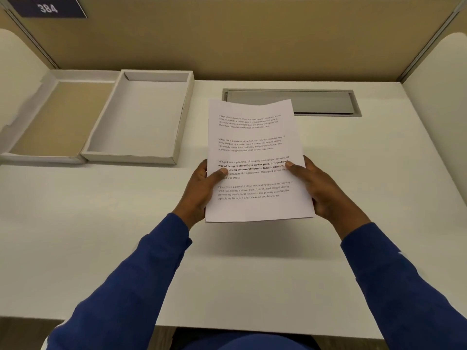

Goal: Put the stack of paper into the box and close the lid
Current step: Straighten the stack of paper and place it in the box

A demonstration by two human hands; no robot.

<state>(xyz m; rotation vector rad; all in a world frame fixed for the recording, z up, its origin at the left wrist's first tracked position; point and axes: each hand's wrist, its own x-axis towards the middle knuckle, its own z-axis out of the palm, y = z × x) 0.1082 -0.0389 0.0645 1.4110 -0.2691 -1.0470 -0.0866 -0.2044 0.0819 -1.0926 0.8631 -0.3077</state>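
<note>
A thin stack of printed white paper (255, 147) is held above the middle of the desk, its top edge slightly curled. My left hand (199, 190) grips its left edge with the thumb on the top sheet. My right hand (321, 190) grips the right edge the same way. The shallow white box (137, 155) lies open and empty at the back left of the desk, to the left of the paper. Its lid (58, 117) lies flat further left, joined to the box, tan inner side up.
A white desk (101, 223) sits inside tan partition walls. A grey cable hatch (326, 102) is set into the desk behind the paper. A dark sign reading 384 (46, 7) hangs at the top left. The desk's front edge runs near my body.
</note>
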